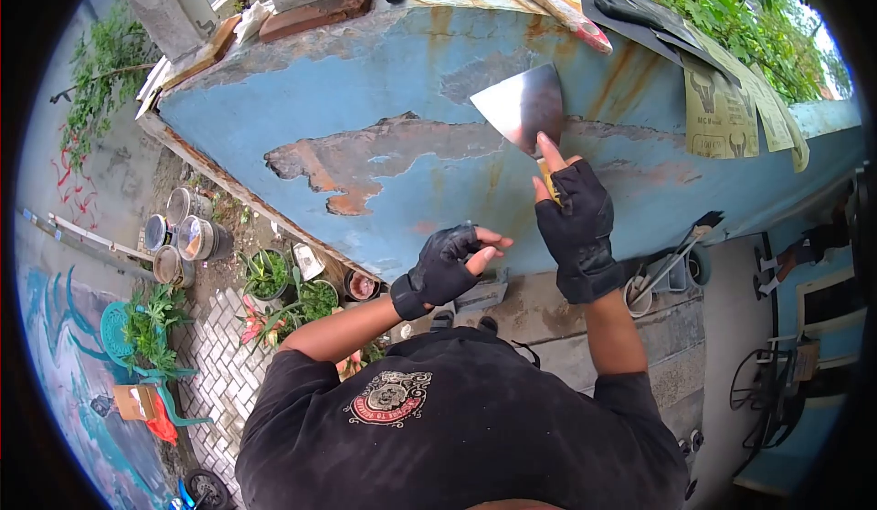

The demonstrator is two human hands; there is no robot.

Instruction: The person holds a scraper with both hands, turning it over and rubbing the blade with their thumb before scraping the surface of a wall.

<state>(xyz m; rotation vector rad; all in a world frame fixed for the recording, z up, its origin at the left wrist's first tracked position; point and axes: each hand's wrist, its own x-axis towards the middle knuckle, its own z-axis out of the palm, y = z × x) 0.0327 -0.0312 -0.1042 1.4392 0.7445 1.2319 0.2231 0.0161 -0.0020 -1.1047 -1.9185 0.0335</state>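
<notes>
A green chair [115,332] stands near pale paving [219,345] and a painted wall [68,364].

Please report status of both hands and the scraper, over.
Right hand holding scraper at blue wall. Left hand empty. Red-tipped tool, sandpaper at wall's top.

The wall [365,80] is showing light blue, broken by grey and reddish-brown patches and streaked rusty orange. The scraper [528,108] is gleaming silver, its handle showing yellow. The sandpaper [722,131] is displaying dark horned heads on yellowish green; the black shirt [475,419] is bearing a red-and-cream emblem.
</notes>
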